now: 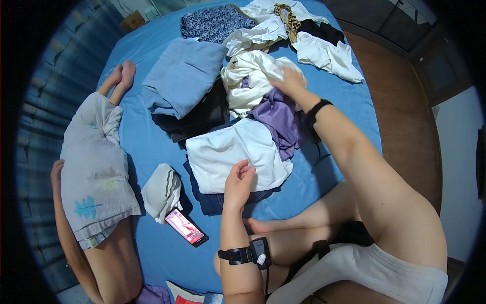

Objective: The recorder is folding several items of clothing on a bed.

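Observation:
My right hand (290,81) reaches out to a crumpled cream satin garment (253,68), its fingers closed on the right side of the cloth. Purple satin cloth (282,121) hangs out beneath that garment. Over a folded white garment (223,157), my left hand (240,178) hovers or rests with loosely bent fingers and nothing in it. Dark blue folded cloth (202,195) lies under the white one. Beyond, to the left, a folded light blue garment (182,76) sits on top of black folded cloth (197,116).
A phone (186,228) with a lit screen lies beside a light bundled cloth (162,192) on the blue bedsheet (177,271). At left, another person (98,167) lies on the bed. More clothes, including a white ribbed garment (329,55) and a blue speckled piece (215,23), fill the far end.

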Tool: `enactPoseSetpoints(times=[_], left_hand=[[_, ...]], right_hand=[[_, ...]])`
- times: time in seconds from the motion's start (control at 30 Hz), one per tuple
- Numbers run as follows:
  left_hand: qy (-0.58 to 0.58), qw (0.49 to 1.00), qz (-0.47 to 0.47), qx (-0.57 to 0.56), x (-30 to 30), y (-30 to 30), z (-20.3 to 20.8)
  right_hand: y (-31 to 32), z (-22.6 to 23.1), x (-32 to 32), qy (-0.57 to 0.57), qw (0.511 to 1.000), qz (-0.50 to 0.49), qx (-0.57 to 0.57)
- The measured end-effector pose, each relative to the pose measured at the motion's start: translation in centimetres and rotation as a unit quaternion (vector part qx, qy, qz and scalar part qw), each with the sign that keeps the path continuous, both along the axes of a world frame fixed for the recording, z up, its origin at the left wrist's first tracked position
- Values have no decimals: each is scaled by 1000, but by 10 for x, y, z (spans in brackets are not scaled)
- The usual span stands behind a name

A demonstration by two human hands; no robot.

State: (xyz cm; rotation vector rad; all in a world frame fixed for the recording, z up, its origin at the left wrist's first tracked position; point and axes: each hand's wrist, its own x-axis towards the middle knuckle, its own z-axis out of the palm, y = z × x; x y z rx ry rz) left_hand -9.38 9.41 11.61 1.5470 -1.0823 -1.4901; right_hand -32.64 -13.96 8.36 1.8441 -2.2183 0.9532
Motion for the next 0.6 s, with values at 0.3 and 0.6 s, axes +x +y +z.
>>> enactPoseSetpoints(times=[0.3,0.6], left_hand=[[-33,999,-5,12,29,13,19],[-56,992,-107,-33,9,9,0]], right_hand=[[79,77,-32,-647,735,185,83],[331,207,-158,-476,692,480,253]])
